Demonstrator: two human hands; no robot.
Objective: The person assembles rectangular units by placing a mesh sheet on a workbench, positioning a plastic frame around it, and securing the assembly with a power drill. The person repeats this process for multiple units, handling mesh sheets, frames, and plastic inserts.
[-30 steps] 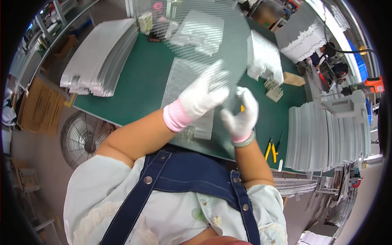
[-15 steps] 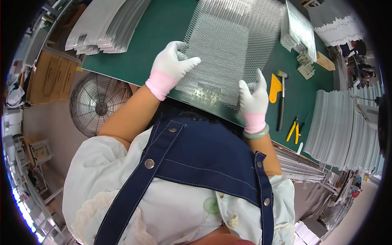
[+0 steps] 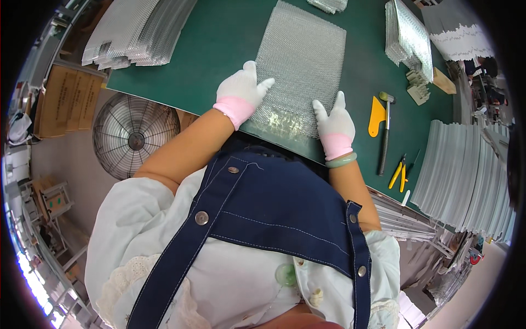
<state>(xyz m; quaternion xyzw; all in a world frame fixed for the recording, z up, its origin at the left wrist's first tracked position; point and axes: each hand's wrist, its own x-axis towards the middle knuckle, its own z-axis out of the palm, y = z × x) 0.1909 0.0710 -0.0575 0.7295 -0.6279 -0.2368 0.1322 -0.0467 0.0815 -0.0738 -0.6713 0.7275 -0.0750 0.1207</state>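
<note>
A silvery mesh sheet (image 3: 302,63), perhaps several layers squared up together, lies flat on the green table in front of me. My left hand (image 3: 241,94), in a white glove with a pink cuff, is at its near left edge, with thumb and forefinger apart. Along the near right edge is my right hand (image 3: 335,123), gloved the same way, its thumb and forefinger spread in a V. Both hands are beside the mesh or touching its edges, and neither is closed round it. Their other fingers are partly hidden.
Stacks of mesh sheets stand at the far left (image 3: 131,33) and far right (image 3: 408,38). On the right lie a yellow scraper (image 3: 377,116), a hammer (image 3: 386,134), yellow-handled pliers (image 3: 398,174) and a pile of pale strips (image 3: 457,175). A floor fan (image 3: 136,140) stands left.
The mesh that spread wide and blurred between my hands now lies flat as one even-edged rectangle. My hands have drawn closer together, the left one shifting right.
</note>
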